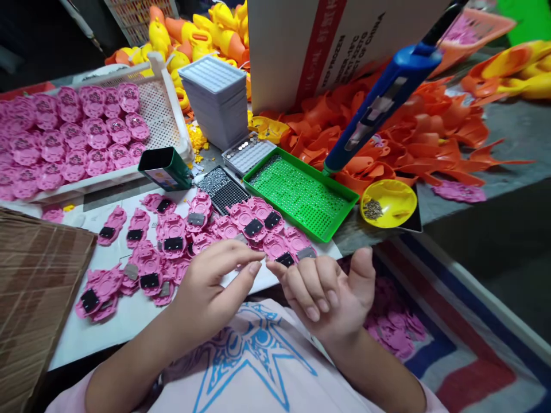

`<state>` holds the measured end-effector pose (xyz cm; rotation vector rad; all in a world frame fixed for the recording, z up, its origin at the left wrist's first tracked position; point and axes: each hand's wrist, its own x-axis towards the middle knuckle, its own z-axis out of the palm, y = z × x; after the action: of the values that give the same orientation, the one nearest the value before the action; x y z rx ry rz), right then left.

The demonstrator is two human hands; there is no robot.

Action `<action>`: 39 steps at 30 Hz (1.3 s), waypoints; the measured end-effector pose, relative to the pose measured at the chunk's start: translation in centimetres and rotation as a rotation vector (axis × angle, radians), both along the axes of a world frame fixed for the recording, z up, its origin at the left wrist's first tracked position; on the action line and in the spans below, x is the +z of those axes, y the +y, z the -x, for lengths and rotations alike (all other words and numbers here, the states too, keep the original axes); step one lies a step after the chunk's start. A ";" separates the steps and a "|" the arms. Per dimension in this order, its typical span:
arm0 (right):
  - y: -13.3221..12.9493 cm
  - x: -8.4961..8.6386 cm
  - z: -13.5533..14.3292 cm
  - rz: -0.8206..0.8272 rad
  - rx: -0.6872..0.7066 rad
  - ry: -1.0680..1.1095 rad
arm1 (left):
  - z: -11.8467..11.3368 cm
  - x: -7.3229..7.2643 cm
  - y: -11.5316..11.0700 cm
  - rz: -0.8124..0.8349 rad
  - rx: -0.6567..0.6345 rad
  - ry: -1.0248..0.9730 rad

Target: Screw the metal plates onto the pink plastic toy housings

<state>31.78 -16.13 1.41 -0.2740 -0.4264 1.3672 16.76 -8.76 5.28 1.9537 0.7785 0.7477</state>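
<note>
My left hand [221,284] hovers at the near edge of the white work sheet, thumb and fingers stretched forward with a gap between them. Its fingertips come close to the little finger of my right hand; whether they touch I cannot tell. My right hand [322,289] is turned palm up, fingers half curled and thumb spread away. Nothing shows in either hand. Just beyond them lie pink plastic housings [278,246], several fitted with black or grey rectangular pieces. More such housings [148,261] are spread and piled to the left.
A green perforated tray [318,229], a black tray of small metal parts [235,201] and a yellow bowl with screws [402,198] stand ahead. A blue electric screwdriver [381,106] hangs at right. A cardboard box [37,304] borders the left; orange parts [439,123] are heaped behind.
</note>
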 end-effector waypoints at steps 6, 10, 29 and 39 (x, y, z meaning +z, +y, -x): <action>-0.6 -0.5 -0.8 0.016 -0.013 -0.003 | -1.5 -0.3 -0.1 0.087 -0.049 0.025; -1.0 -0.9 -1.4 0.019 -0.049 -0.043 | -2.6 -0.3 -0.1 0.069 -0.052 0.073; -3.2 -2.4 -3.3 -0.191 -0.215 -0.767 | -5.5 -2.7 -0.5 -0.327 0.003 0.132; -0.9 -1.2 -10.0 0.079 -0.696 -0.938 | -4.9 -3.7 0.5 -0.301 -0.090 0.080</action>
<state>41.80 -17.01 0.18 -1.0388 -0.9404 0.4996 21.61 -8.21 1.62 2.2843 0.6489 0.7715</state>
